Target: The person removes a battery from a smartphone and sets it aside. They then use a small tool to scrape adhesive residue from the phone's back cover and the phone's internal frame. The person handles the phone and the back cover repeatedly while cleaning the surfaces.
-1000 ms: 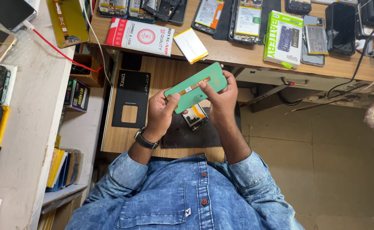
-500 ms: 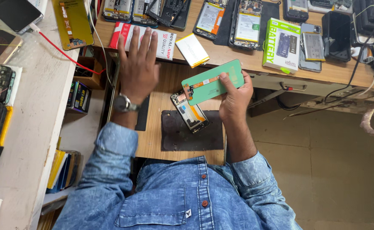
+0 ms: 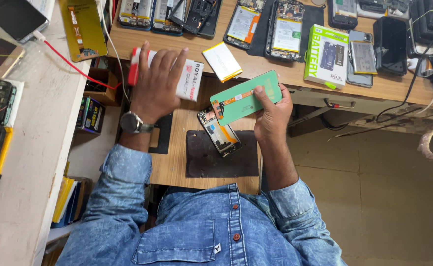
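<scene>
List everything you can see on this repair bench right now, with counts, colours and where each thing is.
Display panel: one, green back, in the right hand.
Flat box: one, white and red, under the left hand.
Opened phone: one, on the dark mat.
Loose battery: one, white, bench edge.
Battery box: one, green and white, bench right.
Opened phones: several, back row.
Wristwatch: one, dark, left wrist.
Left hand: grasping the box.
Right hand: holding the panel.

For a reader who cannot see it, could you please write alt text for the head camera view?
A person in a denim shirt holds a green rectangular phone display panel in the right hand, while the left hand grasps a white and red flat box at the wooden workbench edge. An opened phone lies on a dark mat below.
</scene>
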